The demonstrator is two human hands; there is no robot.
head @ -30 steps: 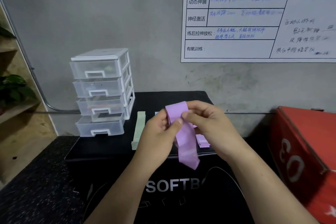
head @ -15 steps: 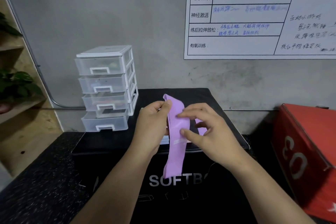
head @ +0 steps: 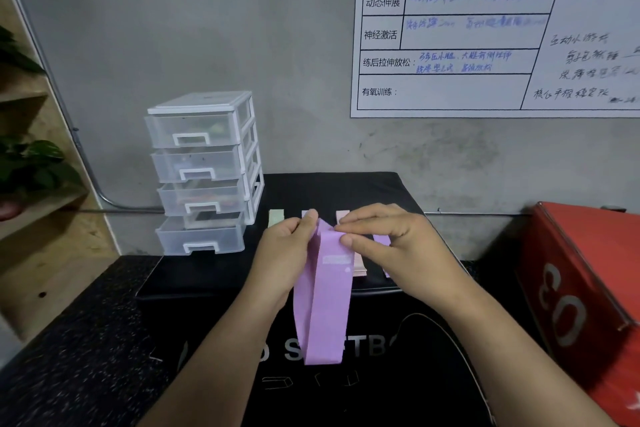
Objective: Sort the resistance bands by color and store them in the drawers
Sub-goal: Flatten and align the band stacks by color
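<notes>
From the head camera, the left hand (head: 287, 253) and right hand (head: 391, 246) each pinch the top of a purple resistance band (head: 322, 305), which hangs down in front of the black box (head: 346, 191). The drawer unit (head: 204, 170) stands left, its bottom drawer (head: 201, 236) pulled out.

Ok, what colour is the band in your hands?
The band is light purple, with a small white label near the top; head view.
</notes>
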